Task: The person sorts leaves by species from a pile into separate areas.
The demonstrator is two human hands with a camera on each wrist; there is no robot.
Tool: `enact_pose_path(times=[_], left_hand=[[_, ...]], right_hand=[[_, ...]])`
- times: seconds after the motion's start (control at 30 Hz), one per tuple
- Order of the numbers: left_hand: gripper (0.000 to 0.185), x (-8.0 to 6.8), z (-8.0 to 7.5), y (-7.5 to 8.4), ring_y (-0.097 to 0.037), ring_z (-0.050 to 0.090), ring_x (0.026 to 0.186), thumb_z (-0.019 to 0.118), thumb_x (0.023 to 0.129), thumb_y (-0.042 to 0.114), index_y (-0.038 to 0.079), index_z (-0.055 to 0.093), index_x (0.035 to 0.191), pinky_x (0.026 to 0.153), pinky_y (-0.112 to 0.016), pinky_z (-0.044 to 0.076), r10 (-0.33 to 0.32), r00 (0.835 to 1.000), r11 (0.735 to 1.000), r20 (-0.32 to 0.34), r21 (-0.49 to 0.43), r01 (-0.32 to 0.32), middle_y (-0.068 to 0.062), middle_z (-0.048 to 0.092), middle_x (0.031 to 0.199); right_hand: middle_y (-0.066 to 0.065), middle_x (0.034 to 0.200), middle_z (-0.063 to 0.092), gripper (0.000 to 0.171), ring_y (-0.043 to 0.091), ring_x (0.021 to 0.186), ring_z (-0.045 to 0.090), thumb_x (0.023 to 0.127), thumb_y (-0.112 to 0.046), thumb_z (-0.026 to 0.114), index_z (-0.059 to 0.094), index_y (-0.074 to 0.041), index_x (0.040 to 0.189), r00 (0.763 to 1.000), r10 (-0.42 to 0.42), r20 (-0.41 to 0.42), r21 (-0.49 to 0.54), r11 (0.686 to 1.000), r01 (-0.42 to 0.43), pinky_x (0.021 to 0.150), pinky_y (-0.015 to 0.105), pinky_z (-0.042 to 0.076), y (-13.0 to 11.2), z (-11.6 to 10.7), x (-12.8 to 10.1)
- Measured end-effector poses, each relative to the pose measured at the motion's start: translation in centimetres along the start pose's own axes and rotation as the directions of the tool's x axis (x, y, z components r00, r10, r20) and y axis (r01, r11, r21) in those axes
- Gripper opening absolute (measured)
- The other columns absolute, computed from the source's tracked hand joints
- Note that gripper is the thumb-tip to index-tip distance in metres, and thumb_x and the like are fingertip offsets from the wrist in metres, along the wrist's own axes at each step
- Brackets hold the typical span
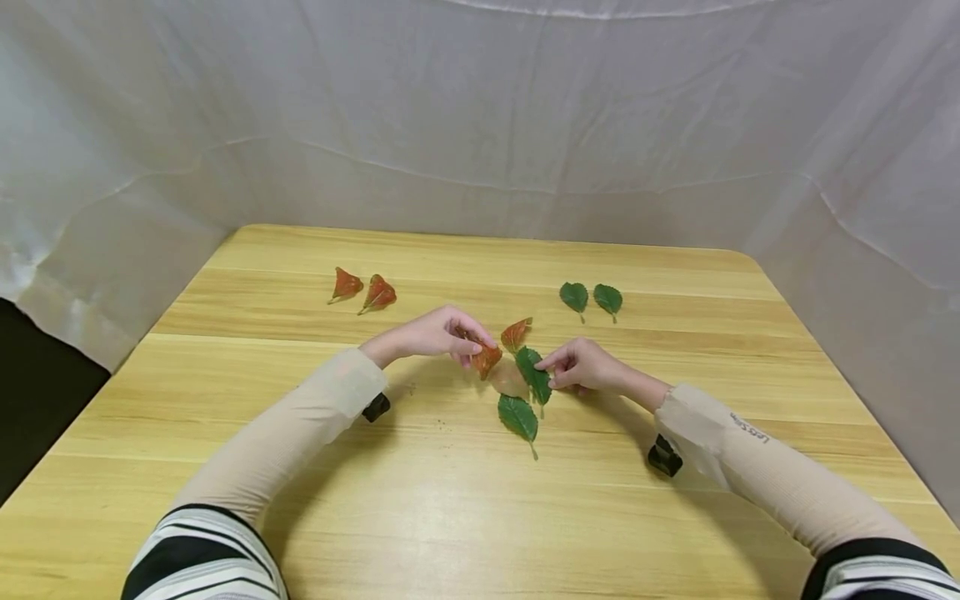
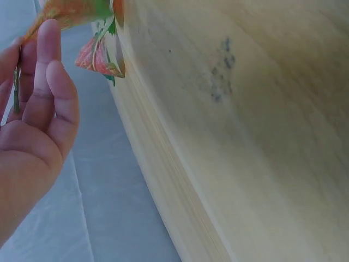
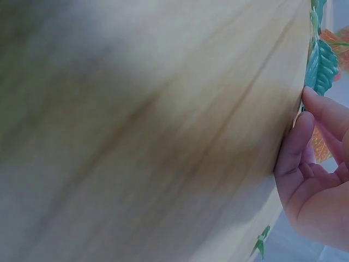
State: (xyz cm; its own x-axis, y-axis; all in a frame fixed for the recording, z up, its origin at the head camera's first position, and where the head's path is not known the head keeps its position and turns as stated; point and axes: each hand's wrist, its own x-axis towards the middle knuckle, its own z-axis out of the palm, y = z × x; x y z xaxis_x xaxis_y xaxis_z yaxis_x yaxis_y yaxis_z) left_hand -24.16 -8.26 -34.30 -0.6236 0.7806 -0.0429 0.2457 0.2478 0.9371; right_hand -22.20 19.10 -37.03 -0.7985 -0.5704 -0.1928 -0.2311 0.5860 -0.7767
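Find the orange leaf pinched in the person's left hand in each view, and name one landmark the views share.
Head: orange leaf at table centre, pinched by the left hand.
Left wrist: top left, above the fingers, leaf partly cut off.
Right wrist: cannot tell; orange bits at the right edge could be any leaf.
Shared landmark: the wooden table.

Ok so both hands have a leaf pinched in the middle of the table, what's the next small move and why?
Probably carry the red leaf in the left hand over to the two red leaves at the far left, since two green leaves lie grouped at the far right. The right hand pinches a green leaf, likely bound there.
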Motion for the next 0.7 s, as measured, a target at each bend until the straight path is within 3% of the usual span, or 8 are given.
enact_pose_path(times=[0.17, 0.37, 0.5, 0.7], left_hand=[[0.021, -0.17, -0.11, 0.09, -0.025, 0.062, 0.065, 0.052, 0.088, -0.001, -0.007, 0.062, 0.105, 0.067, -0.047, 0.048, -0.03, 0.999, 1.0, -0.015, -0.004, 0.03, -0.016, 0.062, 0.106], [0.02, -0.2, -0.25, 0.02, -0.03, 0.063, 0.073, 0.049, 0.088, -0.002, -0.009, 0.062, 0.101, 0.062, -0.037, 0.046, -0.043, 0.998, 0.998, -0.049, 0.038, 0.045, -0.015, 0.065, 0.096], [0.018, -0.14, -0.38, -0.06, -0.026, 0.064, 0.078, 0.051, 0.087, -0.004, -0.009, 0.063, 0.099, 0.073, -0.036, 0.048, -0.04, 0.994, 0.995, -0.101, 0.087, 0.049, -0.017, 0.065, 0.093], [0.018, -0.18, -0.66, -0.17, -0.024, 0.063, 0.083, 0.046, 0.086, -0.013, -0.011, 0.059, 0.098, 0.081, -0.033, 0.046, -0.08, 0.982, 0.997, -0.171, 0.008, 0.083, -0.019, 0.063, 0.096]], right_hand=[[0.003, 0.058, 0.054, 0.03, 0.01, 0.044, 0.04, 0.077, 0.002, 0.066, 0.062, 0.007, 0.107, 1.0, -0.002, 0.001, -0.003, 1.0, 0.002, 0.039, 0.025, 0.039, 0.0, 0.06, 0.0], [0.004, 0.057, 0.054, 0.031, 0.01, 0.044, 0.04, 0.077, 0.002, 0.066, 0.062, 0.007, 0.107, 1.0, 0.006, 0.003, -0.002, 1.0, -0.006, 0.04, 0.026, 0.039, -0.03, 0.04, -0.02], [0.004, 0.057, 0.054, 0.03, 0.011, 0.044, 0.039, 0.077, 0.003, 0.065, 0.062, 0.007, 0.107, 1.0, 0.01, 0.005, 0.005, 1.0, -0.01, 0.04, 0.025, 0.038, -0.12, 0.0, -0.02], [0.004, 0.057, 0.054, 0.03, 0.011, 0.044, 0.04, 0.078, 0.003, 0.065, 0.062, 0.007, 0.107, 1.0, 0.014, 0.005, 0.017, 1.0, -0.014, 0.04, 0.025, 0.038, -0.1, 0.0, 0.0]])
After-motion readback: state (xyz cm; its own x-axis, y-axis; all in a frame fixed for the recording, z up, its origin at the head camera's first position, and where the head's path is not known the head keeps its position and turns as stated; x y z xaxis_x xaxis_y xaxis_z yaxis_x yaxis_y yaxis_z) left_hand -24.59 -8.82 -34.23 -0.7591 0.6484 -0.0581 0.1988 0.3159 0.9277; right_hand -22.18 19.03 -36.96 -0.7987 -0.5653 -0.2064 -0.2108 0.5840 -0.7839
